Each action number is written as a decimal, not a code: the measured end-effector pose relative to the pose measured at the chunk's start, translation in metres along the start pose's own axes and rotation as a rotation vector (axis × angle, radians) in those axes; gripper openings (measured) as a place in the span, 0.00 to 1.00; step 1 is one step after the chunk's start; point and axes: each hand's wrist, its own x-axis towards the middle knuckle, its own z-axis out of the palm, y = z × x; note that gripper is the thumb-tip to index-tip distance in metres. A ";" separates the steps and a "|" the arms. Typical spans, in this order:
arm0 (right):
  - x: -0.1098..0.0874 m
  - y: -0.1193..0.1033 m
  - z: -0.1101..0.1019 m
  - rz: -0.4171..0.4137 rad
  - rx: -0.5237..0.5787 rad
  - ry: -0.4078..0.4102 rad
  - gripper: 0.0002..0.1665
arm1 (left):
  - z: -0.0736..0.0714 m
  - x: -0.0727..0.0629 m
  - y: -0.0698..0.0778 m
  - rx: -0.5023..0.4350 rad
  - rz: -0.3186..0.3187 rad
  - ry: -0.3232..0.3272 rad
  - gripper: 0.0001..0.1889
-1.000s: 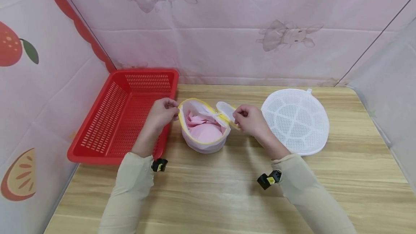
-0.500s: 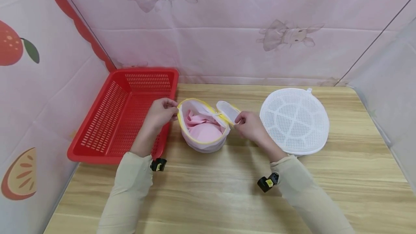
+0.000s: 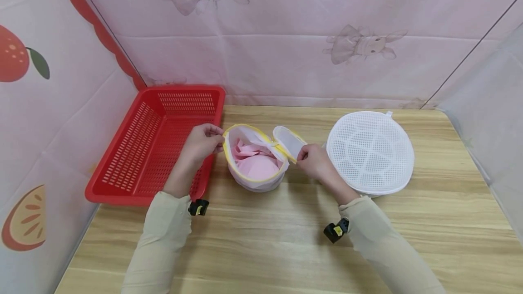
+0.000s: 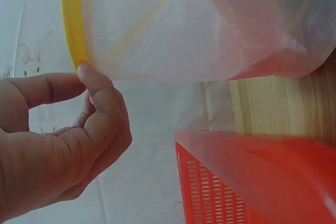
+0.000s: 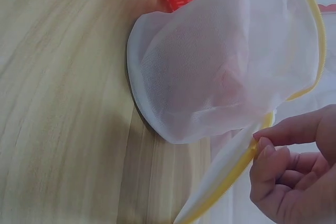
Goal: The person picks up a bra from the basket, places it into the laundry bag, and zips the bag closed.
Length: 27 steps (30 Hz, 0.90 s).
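A white mesh laundry bag (image 3: 263,186) with a yellow zipper edge stands unzipped on the table, a pink garment (image 3: 258,167) lying inside it. My left hand (image 3: 201,142) pinches the bag's yellow rim on its left side, between thumb and forefinger as the left wrist view shows. On the other side, the bag's lid flap (image 3: 289,142) is folded outward to the right. My right hand (image 3: 314,161) pinches the yellow edge of that flap; in the right wrist view the thumb and forefinger meet on the zipper tape (image 5: 231,170).
A red perforated basket (image 3: 118,149) stands at the left, partly under my left forearm. To the right, a round white mesh bag (image 3: 369,153) lies on the wooden table (image 3: 261,239). Fabric-covered walls (image 3: 261,67) rise at the back and sides.
My right hand has shifted slightly down along the flap's edge, and the flap is spread a little wider. The left hand and the bag's body have barely moved.
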 end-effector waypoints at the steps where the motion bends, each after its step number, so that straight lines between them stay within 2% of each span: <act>1: 0.000 0.000 0.000 0.002 0.004 -0.002 0.01 | 0.000 0.000 0.000 0.002 0.002 0.000 0.12; 9: 0.000 -0.010 -0.008 0.042 0.069 -0.018 0.02 | 0.000 0.000 -0.001 0.015 0.009 -0.004 0.12; 16: 0.001 -0.017 -0.017 0.102 0.215 -0.021 0.03 | -0.001 0.000 -0.001 0.041 0.008 -0.017 0.11; 27: 0.003 -0.021 -0.027 0.073 0.249 0.070 0.03 | 0.000 0.000 -0.001 0.036 0.015 -0.028 0.11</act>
